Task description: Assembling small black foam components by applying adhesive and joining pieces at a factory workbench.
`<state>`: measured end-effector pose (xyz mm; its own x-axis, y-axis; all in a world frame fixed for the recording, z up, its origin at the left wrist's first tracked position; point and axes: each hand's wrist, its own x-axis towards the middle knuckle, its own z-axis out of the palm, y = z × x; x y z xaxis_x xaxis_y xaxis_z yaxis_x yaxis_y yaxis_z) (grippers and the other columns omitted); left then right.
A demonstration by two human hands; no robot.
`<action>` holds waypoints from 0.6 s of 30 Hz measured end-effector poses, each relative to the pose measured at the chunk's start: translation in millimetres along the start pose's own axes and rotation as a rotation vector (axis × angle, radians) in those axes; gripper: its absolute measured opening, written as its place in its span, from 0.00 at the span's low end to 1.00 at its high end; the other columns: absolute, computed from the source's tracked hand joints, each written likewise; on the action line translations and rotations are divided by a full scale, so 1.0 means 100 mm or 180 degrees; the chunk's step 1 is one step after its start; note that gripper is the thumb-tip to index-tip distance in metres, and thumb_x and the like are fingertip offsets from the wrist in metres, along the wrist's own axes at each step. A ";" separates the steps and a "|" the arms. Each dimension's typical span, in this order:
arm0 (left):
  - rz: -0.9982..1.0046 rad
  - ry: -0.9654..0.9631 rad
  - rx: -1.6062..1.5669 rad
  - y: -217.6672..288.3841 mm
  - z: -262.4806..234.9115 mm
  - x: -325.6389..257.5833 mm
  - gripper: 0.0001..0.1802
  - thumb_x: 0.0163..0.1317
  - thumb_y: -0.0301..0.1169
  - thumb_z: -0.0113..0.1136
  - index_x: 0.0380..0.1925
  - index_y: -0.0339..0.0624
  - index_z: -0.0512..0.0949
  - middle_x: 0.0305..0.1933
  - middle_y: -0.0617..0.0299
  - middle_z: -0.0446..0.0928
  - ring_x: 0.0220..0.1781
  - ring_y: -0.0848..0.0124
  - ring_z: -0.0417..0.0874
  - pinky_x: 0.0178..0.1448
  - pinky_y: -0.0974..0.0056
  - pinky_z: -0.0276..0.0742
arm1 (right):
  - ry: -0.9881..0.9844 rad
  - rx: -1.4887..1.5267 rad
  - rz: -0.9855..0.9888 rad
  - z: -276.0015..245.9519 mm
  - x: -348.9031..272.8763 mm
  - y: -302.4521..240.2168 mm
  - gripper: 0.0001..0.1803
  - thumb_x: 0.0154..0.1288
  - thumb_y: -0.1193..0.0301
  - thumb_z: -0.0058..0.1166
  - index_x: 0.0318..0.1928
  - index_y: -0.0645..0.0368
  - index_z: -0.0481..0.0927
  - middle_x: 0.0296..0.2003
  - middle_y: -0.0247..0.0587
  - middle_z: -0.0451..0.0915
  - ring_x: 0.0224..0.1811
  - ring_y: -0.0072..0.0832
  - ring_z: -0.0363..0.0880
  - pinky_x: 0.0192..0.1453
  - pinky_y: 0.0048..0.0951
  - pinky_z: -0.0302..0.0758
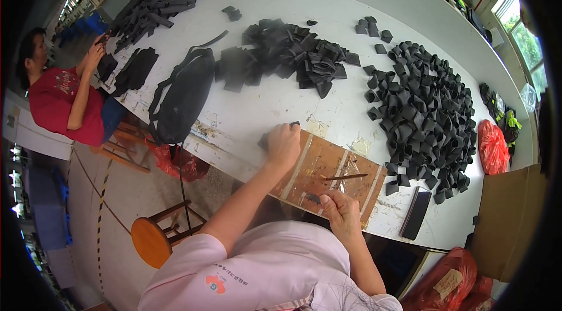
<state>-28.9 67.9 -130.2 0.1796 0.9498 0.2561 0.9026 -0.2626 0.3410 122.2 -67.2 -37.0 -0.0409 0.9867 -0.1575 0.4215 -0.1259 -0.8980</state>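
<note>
My left hand (283, 146) is closed over a black fabric piece (264, 142) at the upper left corner of a brown board (308, 170); dark edges of fabric show on both sides of the fingers. At the board's near edge my right hand (342, 210) is closed, the thumb pressed against the fingers. A small dark tip (314, 198) sticks out of that pinch, too small to name. Between the hands, on the board, lies a thin brown stick (347, 177) with strips of clear tape around it.
Many folded black fabric loops (424, 106) are heaped at the right, with flat black pieces (287, 50) farther back. A black bag (188, 91) lies left, a dark oblong block (415, 213) right. A co-worker (61, 97) sits far left near a wooden stool (151, 242).
</note>
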 end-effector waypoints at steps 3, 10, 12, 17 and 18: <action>0.0146 0.0351 -0.0091 -0.04 -0.03 0.01 0.06 0.51 0.28 0.58 0.24 0.38 0.72 0.25 0.54 0.71 0.32 0.60 0.74 0.38 0.61 0.70 | 0.0038 0.0061 -0.0035 -0.01 -0.03 -0.01 0.11 0.61 0.68 0.49 0.31 0.66 0.77 0.22 0.49 0.74 0.22 0.34 0.74 0.27 0.29 0.69; -0.1749 -0.1545 -0.6309 0.27 -0.91 -0.27 0.05 0.59 0.24 0.50 0.34 0.36 0.74 0.37 0.59 0.76 0.39 0.71 0.77 0.46 0.65 0.74 | 0.0695 0.0791 -0.0082 0.02 -0.03 -0.24 0.09 0.57 0.70 0.55 0.33 0.65 0.78 0.26 0.41 0.78 0.24 0.24 0.75 0.28 0.24 0.70; -0.1708 -0.2210 -0.6694 0.35 -0.94 -0.38 0.07 0.60 0.25 0.49 0.37 0.36 0.74 0.39 0.58 0.76 0.41 0.71 0.76 0.48 0.65 0.73 | 0.0690 0.0999 -0.0127 0.06 0.01 -0.22 0.09 0.55 0.71 0.57 0.34 0.65 0.78 0.26 0.38 0.78 0.24 0.21 0.74 0.27 0.22 0.69; -0.2194 -0.1890 -0.6142 0.62 -1.05 -0.49 0.09 0.57 0.26 0.53 0.39 0.37 0.72 0.38 0.60 0.75 0.39 0.75 0.75 0.43 0.69 0.72 | 0.1377 -0.0463 -0.1061 0.05 0.03 -0.22 0.10 0.46 0.77 0.60 0.32 0.63 0.77 0.21 0.38 0.73 0.19 0.26 0.70 0.22 0.23 0.66; -0.1907 -0.1424 -0.5584 0.69 -1.09 -0.52 0.09 0.57 0.26 0.54 0.38 0.37 0.71 0.37 0.62 0.74 0.38 0.77 0.74 0.41 0.72 0.71 | 0.1381 -0.0466 -0.1059 0.03 0.03 -0.21 0.10 0.46 0.77 0.60 0.32 0.63 0.77 0.21 0.38 0.73 0.19 0.26 0.70 0.22 0.23 0.66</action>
<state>-18.5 -18.1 -20.9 0.3714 0.8610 -0.3474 -0.4282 0.4908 0.7588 110.4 -61.6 -20.3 0.1699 0.9266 0.3355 0.5722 0.1844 -0.7991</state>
